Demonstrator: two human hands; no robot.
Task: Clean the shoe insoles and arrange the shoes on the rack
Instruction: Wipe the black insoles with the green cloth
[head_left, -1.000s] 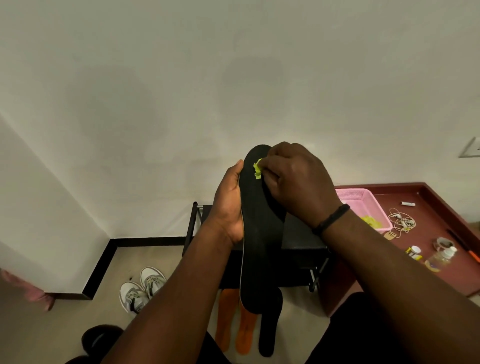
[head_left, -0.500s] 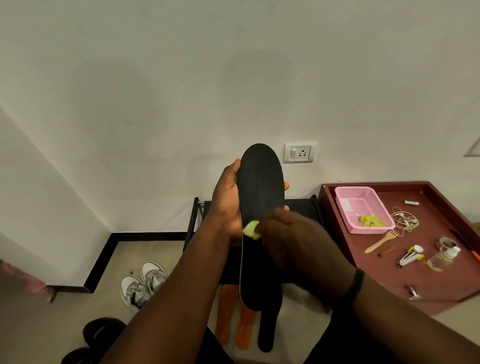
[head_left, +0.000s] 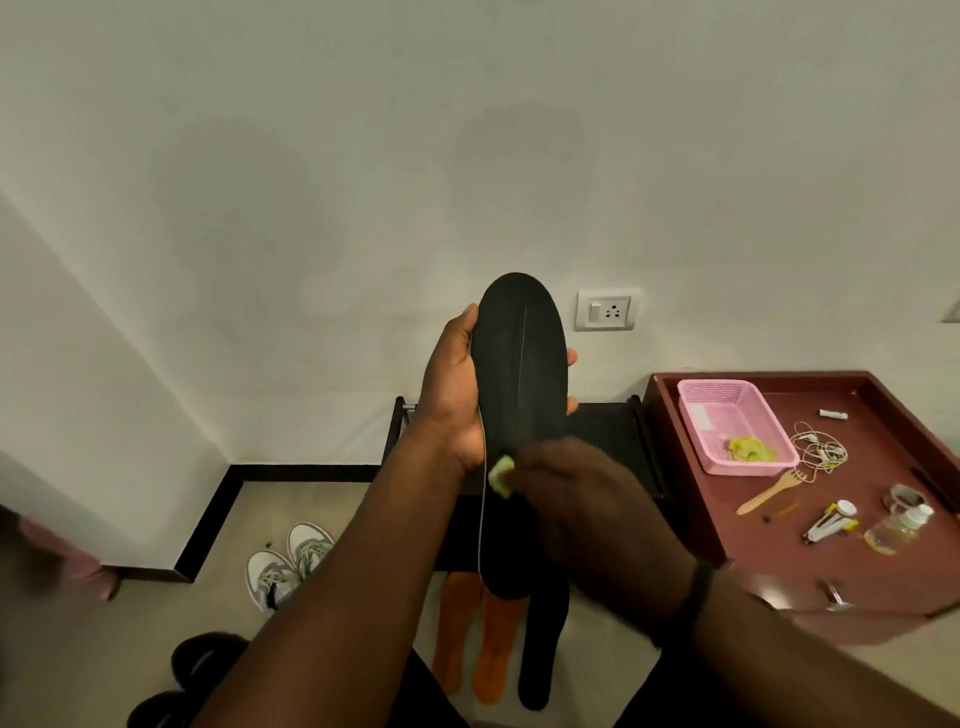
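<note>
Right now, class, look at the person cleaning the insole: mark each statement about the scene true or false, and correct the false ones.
1. The left hand holds the black insole upright. True.
2. The right hand pinches a yellow-green cloth. True.
3. The pink basket sits on the floor. False: it sits on the red-brown table.
4. Two blue insoles lie on the floor. False: two orange insoles lie there.

Floor (head_left: 322, 499): sneakers (head_left: 288, 564), insoles (head_left: 475, 639); table (head_left: 831, 566): basket (head_left: 727, 415).

Dim, soft indoor light; faint shadows on the wall (head_left: 467, 156), wide-angle bending and blur at edges
</note>
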